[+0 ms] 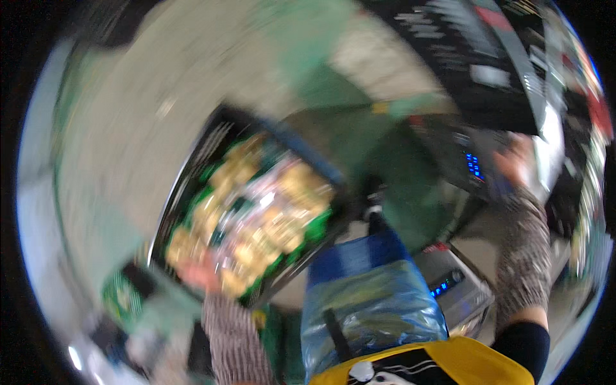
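A black crate [212, 135] lies left of centre, lined with green and filled with yellowish wrapped packs [276, 224]. Their exact kind is lost in the blur. My left hand [200, 273] is at the crate's near left corner, over or against the packs, its fingers smeared by motion. On the right, my right hand [516, 160] reaches beside a dark device with a blue lit display [473, 165]. Blur hides whether it touches anything, and its fingers do not show clearly. Both forearms wear knitted grey-brown sleeves.
A second device with a blue display [447, 282] sits nearer me, right of my blue plastic apron [372, 301]. Large black boxes or panels [481, 70] rise at the far right. A green round object [122, 298] stands at lower left. The floor [160, 96] is worn grey and green.
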Demonstrator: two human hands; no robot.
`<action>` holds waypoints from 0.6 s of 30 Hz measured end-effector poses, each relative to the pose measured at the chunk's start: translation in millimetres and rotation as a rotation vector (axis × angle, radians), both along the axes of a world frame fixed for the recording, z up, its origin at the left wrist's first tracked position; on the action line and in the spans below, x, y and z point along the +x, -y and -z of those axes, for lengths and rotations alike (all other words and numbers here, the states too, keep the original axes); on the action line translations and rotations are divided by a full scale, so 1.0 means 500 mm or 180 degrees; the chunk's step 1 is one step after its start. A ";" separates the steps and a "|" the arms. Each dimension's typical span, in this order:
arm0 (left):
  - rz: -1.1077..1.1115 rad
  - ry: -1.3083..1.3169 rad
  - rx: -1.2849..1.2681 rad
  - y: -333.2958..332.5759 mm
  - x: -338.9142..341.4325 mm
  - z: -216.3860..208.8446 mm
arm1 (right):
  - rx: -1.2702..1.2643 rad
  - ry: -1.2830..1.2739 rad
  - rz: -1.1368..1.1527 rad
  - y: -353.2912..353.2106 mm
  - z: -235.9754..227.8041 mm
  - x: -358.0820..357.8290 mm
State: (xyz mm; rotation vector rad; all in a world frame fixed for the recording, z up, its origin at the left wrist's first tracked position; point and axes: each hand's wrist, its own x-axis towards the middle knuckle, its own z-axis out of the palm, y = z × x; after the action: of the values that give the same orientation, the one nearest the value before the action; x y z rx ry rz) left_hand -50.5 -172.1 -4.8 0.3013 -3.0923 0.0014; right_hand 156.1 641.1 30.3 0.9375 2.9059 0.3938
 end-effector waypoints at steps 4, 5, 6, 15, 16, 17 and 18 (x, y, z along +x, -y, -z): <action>0.0057 -0.0041 0.0128 -0.202 -0.001 -0.042 | -0.0246 -0.0218 0.0525 0.038 -0.111 -0.054; 0.0564 -0.0092 -0.0016 -0.250 0.005 -0.045 | -0.0337 -0.0334 0.0628 0.035 -0.126 -0.032; 0.0549 0.0117 -0.0142 -0.370 0.012 -0.107 | -0.0542 -0.0275 0.0816 0.033 -0.156 -0.034; 0.4107 0.0312 0.1828 -1.060 0.166 -0.282 | -0.1233 -0.1478 0.0356 0.060 -0.086 -0.029; 0.4507 0.0421 0.2027 -1.141 0.200 -0.287 | -0.1199 -0.1535 0.0293 0.057 -0.083 -0.015; 0.4651 0.0419 0.2127 -1.212 0.227 -0.289 | -0.1367 -0.1776 0.0086 0.056 -0.068 -0.009; 0.4779 0.0412 0.2236 -1.274 0.261 -0.288 | -0.1512 -0.2020 -0.0146 0.054 -0.058 0.011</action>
State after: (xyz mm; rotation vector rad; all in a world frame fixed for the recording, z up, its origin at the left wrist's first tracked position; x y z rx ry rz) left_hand 79.7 465.0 139.4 -1.9589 -2.4321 -1.0445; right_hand 161.8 613.8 59.1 1.0515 3.3010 -0.6979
